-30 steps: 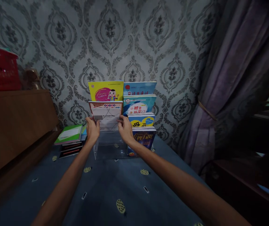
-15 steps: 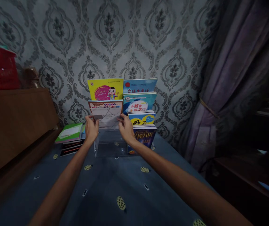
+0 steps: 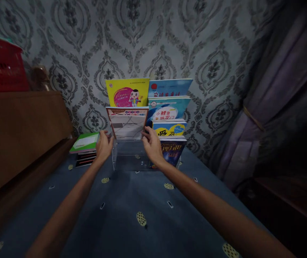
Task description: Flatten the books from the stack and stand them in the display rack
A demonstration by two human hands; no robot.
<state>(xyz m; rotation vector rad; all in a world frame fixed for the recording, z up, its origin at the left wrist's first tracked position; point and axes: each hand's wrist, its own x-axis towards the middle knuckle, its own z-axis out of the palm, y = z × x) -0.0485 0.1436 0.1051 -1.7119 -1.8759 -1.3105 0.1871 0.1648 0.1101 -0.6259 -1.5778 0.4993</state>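
A white booklet (image 3: pixel 130 128) with thin dark lines and a grey patch leans in the left column of a clear acrylic rack (image 3: pixel 126 162). Just left of its lower edge is my left hand (image 3: pixel 104 146), fingers loosely bent and apart, holding nothing. My right hand (image 3: pixel 152 144) is at the booklet's right edge, fingertips close to or touching it, thumb and fingers apart. Behind the booklet stand a brown-edged book (image 3: pixel 128 110) and a yellow book (image 3: pixel 128 91). In the right column are a dark blue book (image 3: pixel 173 152), a blue-and-yellow one (image 3: pixel 169 129) and teal and blue books (image 3: pixel 166 107) behind.
Left of the rack, a green book (image 3: pixel 85 141) lies on a stack with dark books below. A brown wooden cabinet (image 3: pixel 22 132) bears a red basket (image 3: pixel 1 64). Patterned blue cloth (image 3: pixel 121 215) covers the surface; a purple curtain (image 3: pixel 266 104) hangs at right.
Both hands have moved outward from the white booklet's edges, and the booklet stays in the rack. The view has shifted slightly, with the rack appearing further right and higher.
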